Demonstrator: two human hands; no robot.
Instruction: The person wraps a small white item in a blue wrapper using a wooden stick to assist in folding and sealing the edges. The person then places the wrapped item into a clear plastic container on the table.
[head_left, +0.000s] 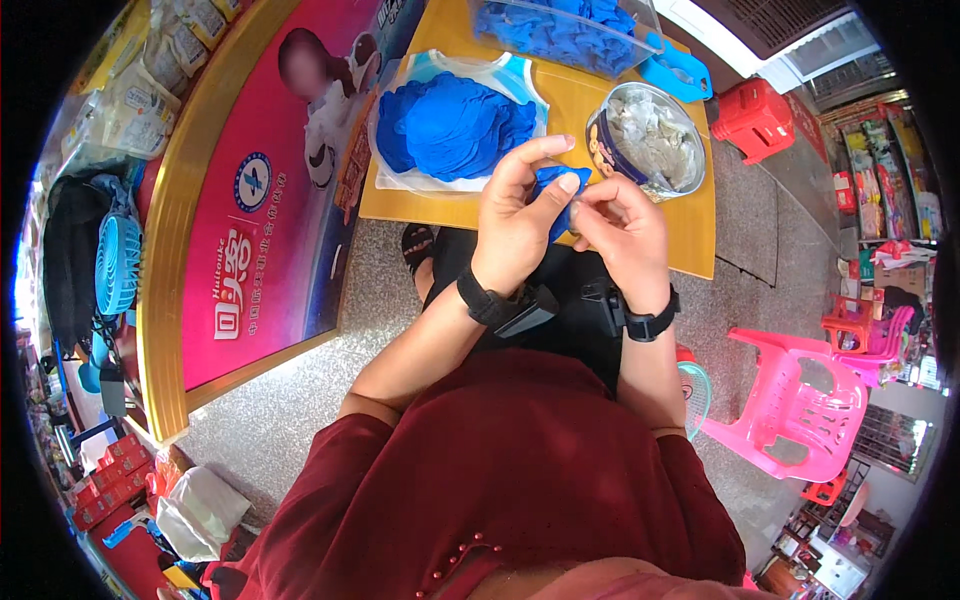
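Between my two hands is a small piece of thin blue fabric [562,222], partly hidden by the fingers. My left hand [508,228] grips it under the thumb, with the index finger raised above. On the other side, my right hand [632,232] pinches its edge with closed fingertips. Just beyond the left hand, a heap of similar blue fabric pieces [455,125] lies on a white and light-blue plastic sheet [535,85]. Beside the right hand stands a round tub [603,150] holding crumpled whitish, translucent material. I cannot make out what that material is.
The yellow table [690,240] also bears a clear plastic box [640,20] of blue pieces and a light-blue plastic holder [675,72]. A pink counter panel [230,330] rises at left. A red stool [755,120] and a pink chair [800,405] stand at right.
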